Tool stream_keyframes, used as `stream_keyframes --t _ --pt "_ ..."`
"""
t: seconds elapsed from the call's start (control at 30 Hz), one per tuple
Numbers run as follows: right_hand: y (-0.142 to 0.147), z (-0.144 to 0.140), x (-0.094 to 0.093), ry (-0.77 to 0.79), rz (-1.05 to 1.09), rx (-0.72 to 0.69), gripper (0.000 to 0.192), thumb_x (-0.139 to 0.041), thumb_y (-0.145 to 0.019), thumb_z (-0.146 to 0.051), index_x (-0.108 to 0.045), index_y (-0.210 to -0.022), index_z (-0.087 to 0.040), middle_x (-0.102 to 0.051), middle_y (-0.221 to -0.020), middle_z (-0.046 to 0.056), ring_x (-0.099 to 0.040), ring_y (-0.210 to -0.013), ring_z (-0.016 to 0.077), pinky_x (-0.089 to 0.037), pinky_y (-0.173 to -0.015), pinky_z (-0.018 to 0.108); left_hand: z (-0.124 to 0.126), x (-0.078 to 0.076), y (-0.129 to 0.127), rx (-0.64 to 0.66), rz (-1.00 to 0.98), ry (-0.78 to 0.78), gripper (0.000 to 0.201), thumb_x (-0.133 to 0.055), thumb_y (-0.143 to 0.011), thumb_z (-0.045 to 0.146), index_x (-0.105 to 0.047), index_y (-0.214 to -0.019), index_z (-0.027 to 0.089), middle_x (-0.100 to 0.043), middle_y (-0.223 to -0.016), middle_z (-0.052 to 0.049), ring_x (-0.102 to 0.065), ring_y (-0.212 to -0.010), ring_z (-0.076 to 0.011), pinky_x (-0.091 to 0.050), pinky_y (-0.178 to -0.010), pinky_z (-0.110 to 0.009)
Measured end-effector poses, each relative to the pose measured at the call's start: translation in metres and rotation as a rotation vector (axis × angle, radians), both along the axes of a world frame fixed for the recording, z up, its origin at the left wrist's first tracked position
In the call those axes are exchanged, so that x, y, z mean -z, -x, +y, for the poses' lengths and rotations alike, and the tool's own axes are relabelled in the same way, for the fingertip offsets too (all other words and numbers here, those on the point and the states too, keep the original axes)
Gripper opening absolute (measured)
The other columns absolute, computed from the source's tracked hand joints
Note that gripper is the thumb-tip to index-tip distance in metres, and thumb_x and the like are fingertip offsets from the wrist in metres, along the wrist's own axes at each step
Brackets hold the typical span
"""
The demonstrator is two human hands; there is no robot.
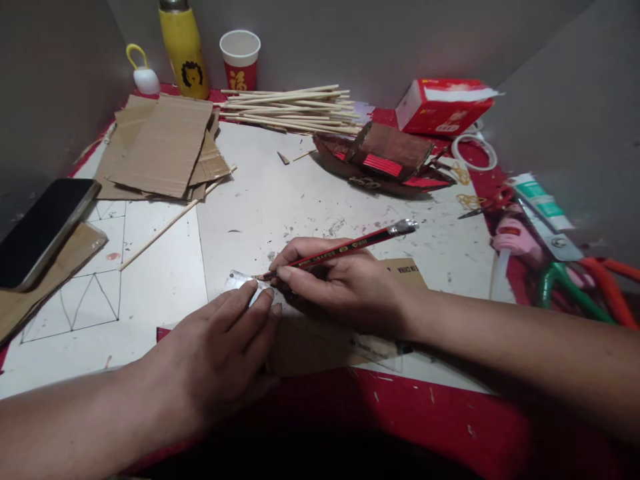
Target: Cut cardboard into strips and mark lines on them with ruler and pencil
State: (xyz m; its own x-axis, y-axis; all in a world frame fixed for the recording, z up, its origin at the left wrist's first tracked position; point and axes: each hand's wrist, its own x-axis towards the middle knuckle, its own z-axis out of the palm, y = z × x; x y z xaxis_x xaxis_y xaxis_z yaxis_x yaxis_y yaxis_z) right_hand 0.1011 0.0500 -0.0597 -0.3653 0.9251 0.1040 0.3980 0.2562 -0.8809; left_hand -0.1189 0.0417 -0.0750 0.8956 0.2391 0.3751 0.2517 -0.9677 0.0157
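My right hand (345, 283) grips a red and black pencil (340, 252), its tip down at the edge of a short, shiny metal ruler (243, 279). Fingers of my left hand (235, 333) are closed over that ruler and press it down, so only its end with a small hole shows. Beneath both hands lies a piece of brown cardboard (310, 347), partly covered by my fingers and right wrist. White paper (250, 200) with pencil smudges spreads under everything.
Cardboard sheets (160, 147), wooden sticks (295, 110) and a brown model boat (385, 160) lie toward the back. A phone (47, 233) rests at left. Scissors with green handles (570, 293) and a glue bottle (513, 233) crowd the right. A yellow bottle (184, 50) and paper cup (241, 60) stand behind.
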Motion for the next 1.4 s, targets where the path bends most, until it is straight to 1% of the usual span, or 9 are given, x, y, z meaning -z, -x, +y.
stream_keyframes --t 0.17,0.4,0.53,0.73,0.87,0.97,1.07,1.23,1.4 --pt "-0.001 0.000 0.001 0.045 0.022 0.015 0.015 -0.053 -0.091 -0.015 -0.065 -0.082 -0.014 -0.062 -0.070 -0.002 -0.057 -0.065 0.0095 -0.045 -0.060 0.021 0.000 0.001 0.001 -0.004 0.012 -0.002 0.040 -0.052 -0.096 0.027 -0.063 -0.116 -0.005 -0.070 -0.118 -0.024 -0.065 -0.117 -0.0360 -0.055 -0.102 -0.046" --pt "-0.002 -0.003 0.002 0.122 0.088 0.051 0.013 -0.055 -0.090 -0.018 -0.066 -0.085 -0.014 -0.063 -0.071 -0.002 -0.057 -0.065 0.0104 -0.046 -0.060 0.023 -0.001 0.001 0.000 -0.005 0.017 -0.003 0.040 -0.052 -0.096 0.027 -0.064 -0.116 -0.005 -0.070 -0.119 -0.025 -0.065 -0.117 -0.0357 -0.055 -0.102 -0.046" --pt "-0.001 -0.004 0.002 0.127 0.077 0.071 0.012 -0.054 -0.089 -0.019 -0.065 -0.085 -0.015 -0.067 -0.078 0.001 -0.061 -0.072 0.0130 -0.047 -0.062 0.025 -0.002 0.000 -0.001 -0.016 0.030 -0.016 0.039 -0.053 -0.095 0.027 -0.066 -0.114 -0.005 -0.071 -0.118 -0.025 -0.066 -0.115 -0.0358 -0.055 -0.101 -0.045" --pt "-0.002 -0.004 0.005 0.182 0.112 0.080 0.012 -0.054 -0.090 -0.020 -0.065 -0.086 -0.017 -0.069 -0.078 0.002 -0.061 -0.070 0.0127 -0.047 -0.061 0.025 -0.001 -0.004 -0.002 -0.020 0.042 -0.029 0.039 -0.051 -0.097 0.029 -0.067 -0.113 -0.004 -0.073 -0.117 -0.023 -0.067 -0.114 -0.0347 -0.056 -0.101 -0.045" --pt "-0.001 -0.005 0.006 0.181 0.135 0.080 0.013 -0.054 -0.089 -0.020 -0.065 -0.087 -0.015 -0.070 -0.081 0.003 -0.062 -0.074 0.0133 -0.048 -0.064 0.025 -0.003 0.003 0.000 -0.033 0.014 -0.003 0.040 -0.052 -0.096 0.028 -0.065 -0.116 -0.004 -0.071 -0.118 -0.025 -0.066 -0.117 -0.0364 -0.056 -0.101 -0.047" --pt "-0.001 -0.005 0.005 0.204 0.136 0.091 0.014 -0.054 -0.090 -0.022 -0.065 -0.088 -0.015 -0.071 -0.082 0.004 -0.062 -0.072 0.0137 -0.048 -0.062 0.025 -0.007 0.012 0.001 -0.065 -0.029 0.012 0.042 -0.051 -0.096 0.029 -0.064 -0.118 -0.005 -0.069 -0.122 -0.027 -0.063 -0.121 -0.0385 -0.054 -0.103 -0.050" --pt "-0.002 -0.004 0.005 0.203 0.112 0.075 0.014 -0.054 -0.090 -0.022 -0.066 -0.088 -0.015 -0.069 -0.080 0.004 -0.061 -0.070 0.0137 -0.048 -0.060 0.025 -0.009 0.017 0.001 -0.073 -0.051 0.013 0.043 -0.049 -0.096 0.029 -0.062 -0.119 -0.004 -0.068 -0.123 -0.026 -0.061 -0.121 -0.0387 -0.053 -0.104 -0.050" --pt "-0.002 -0.003 0.006 0.221 0.126 0.078 0.012 -0.054 -0.089 -0.022 -0.065 -0.086 -0.016 -0.069 -0.080 0.004 -0.061 -0.071 0.0136 -0.048 -0.062 0.025 -0.008 0.017 0.000 -0.070 -0.057 -0.012 0.044 -0.046 -0.097 0.030 -0.062 -0.119 -0.004 -0.069 -0.121 -0.025 -0.062 -0.119 -0.0378 -0.054 -0.102 -0.049" --pt "-0.001 -0.004 0.005 0.256 0.196 0.090 0.011 -0.055 -0.090 -0.024 -0.062 -0.083 -0.018 -0.069 -0.079 0.003 -0.058 -0.067 0.0129 -0.044 -0.056 0.025 -0.008 0.016 0.000 -0.076 -0.045 -0.002 0.047 -0.057 -0.092 0.033 -0.062 -0.120 -0.005 -0.067 -0.124 -0.028 -0.061 -0.122 -0.0390 -0.052 -0.104 -0.050"
